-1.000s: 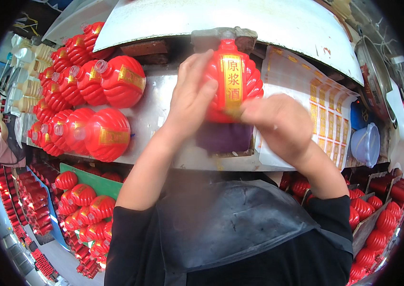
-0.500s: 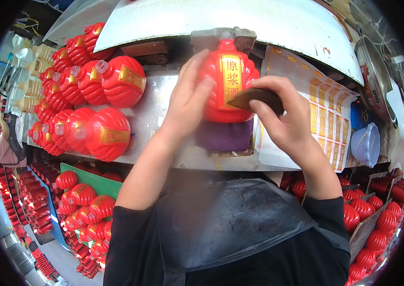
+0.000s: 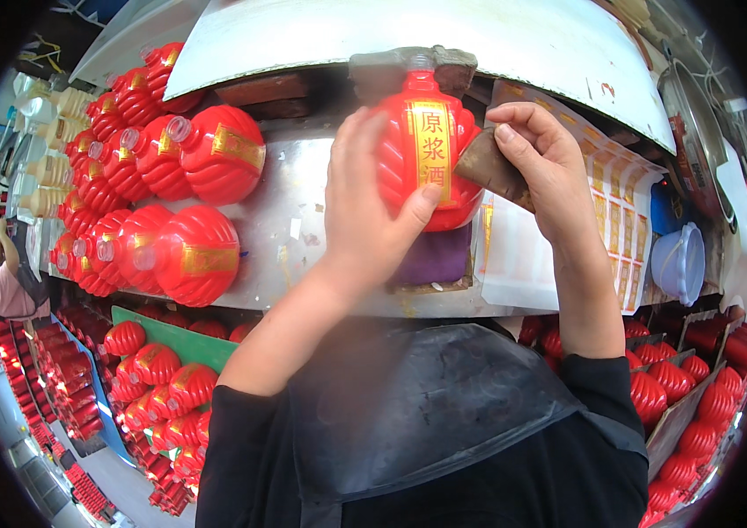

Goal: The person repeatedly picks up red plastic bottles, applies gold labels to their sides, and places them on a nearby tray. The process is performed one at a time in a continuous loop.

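Observation:
A red ribbed bottle (image 3: 401, 158) with a clear neck lies on the bench, its neck resting on a grey block (image 3: 456, 70). Down its front runs a gold and yellow label (image 3: 432, 145). My left hand (image 3: 366, 198) holds the bottle from the left, fingers along its side and thumb on the label's lower end. Pinched between the thumb and fingers of my right hand (image 3: 554, 167) is a flat brown scraper (image 3: 495, 169), at the bottle's right side, off the label. A purple cloth (image 3: 435, 257) lies under the bottle's base.
Finished-looking red bottles (image 3: 206, 255) with gold labels lie in rows at the left. Label sheets (image 3: 607, 229) spread over the right of the bench, beside a pale blue bucket (image 3: 680, 264). A green-edged crate (image 3: 162, 339) holds more bottles below left. Another person (image 3: 8, 282) stands far left.
My right hand has drawn the scraper off the label to the right and turned it. My left thumb has come down onto the label's lower end.

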Motion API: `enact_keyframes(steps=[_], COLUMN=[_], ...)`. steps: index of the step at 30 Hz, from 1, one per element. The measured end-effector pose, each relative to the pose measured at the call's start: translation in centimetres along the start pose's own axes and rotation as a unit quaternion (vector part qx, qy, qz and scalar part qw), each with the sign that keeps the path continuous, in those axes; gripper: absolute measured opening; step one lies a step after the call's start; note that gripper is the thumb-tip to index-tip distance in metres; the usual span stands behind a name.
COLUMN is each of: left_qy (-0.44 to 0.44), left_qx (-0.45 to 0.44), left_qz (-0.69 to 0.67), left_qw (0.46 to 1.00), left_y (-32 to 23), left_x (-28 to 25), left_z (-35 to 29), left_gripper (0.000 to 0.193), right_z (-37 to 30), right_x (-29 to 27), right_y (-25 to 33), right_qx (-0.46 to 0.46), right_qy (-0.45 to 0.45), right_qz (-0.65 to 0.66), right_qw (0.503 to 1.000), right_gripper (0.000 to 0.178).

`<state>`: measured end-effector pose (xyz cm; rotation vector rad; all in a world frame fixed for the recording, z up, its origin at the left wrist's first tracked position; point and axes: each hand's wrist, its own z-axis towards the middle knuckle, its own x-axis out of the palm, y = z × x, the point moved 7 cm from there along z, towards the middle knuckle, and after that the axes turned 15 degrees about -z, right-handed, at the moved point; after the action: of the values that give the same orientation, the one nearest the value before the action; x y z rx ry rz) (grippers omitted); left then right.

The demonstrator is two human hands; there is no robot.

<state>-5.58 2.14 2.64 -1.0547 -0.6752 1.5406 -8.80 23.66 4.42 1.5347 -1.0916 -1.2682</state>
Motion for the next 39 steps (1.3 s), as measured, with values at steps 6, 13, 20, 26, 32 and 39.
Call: enact_keyframes(steps=[6,13,20,26,32,39], left_qy=[0.006,0.017,0.01,0.021,0.05,0.115], left_qx=[-0.006,-0.005,-0.051,-0.097,-0.149,-0.248], left_qz=[-0.012,-0.031,-0.131,-0.318,-0.245,-0.247], left_qw=[1.0,0.999,0.99,0.943,0.957,0.93], left_y=[0.2,0.4,1.3,2.5,2.4,2.8], left_x=[-0.1,-0.1,-0.5,-0.7,-0.6,0.0], left_z=[0.0,0.1,-0.1,1.7,4.1,6.8], left_gripper=[0.086,0.087,0.083,0.07,0.08,0.091], right_z=[-0.7,-1.7,-2.5,-6.9,1.8,5.8], right_x=[-0.2,2.6,3.0,6.5,3.5,2.5], right_y=[2.1,6.5,8.8,7.7,8.5,11.0], right_qx=[-0.113,-0.326,-0.516,-0.556,-0.431,-0.336], right_qy=[-0.051,-0.087,-0.18,-0.03,-0.101,-0.013], right_qz=[-0.063,-0.327,-0.386,-0.357,-0.406,-0.39], right_qw=[0.99,0.883,0.743,0.75,0.799,0.857], right_gripper=[0.026,0.034,0.034,0.026,0.026,0.028])
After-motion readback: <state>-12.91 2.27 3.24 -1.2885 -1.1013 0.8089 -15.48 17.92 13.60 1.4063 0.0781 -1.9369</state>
